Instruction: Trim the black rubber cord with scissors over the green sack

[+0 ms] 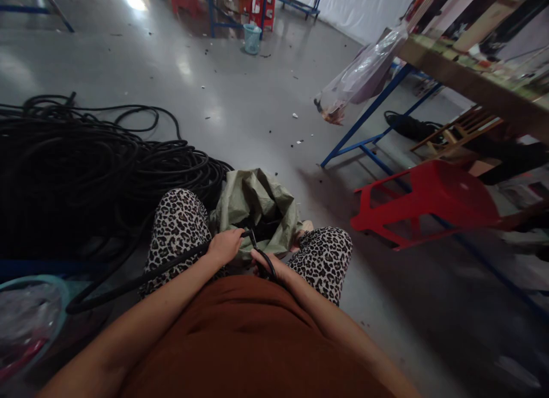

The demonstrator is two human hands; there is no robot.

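My left hand (226, 247) is closed around a thick black cord (167, 265), whose short end sticks out past my fingers. In my right hand (271, 263) is a pair of black-handled scissors (267, 262), with the blades (252, 236) at the cord's end. Whether the blades touch the cord is hard to tell. Both hands are over the near rim of an olive-green woven sack (234, 201) standing between my knees. Dark pieces (268, 225) lie inside the sack, too dim to make out.
A large heap of black cord (107, 158) lies at my left. Below it stands a light-blue tub (64, 295) holding clear plastic. To the right are a red plastic stool (450, 192) and a blue-legged workbench (454, 72) with a plastic bag (364, 72) hanging from it. A small basket (251, 40) stands farther off.
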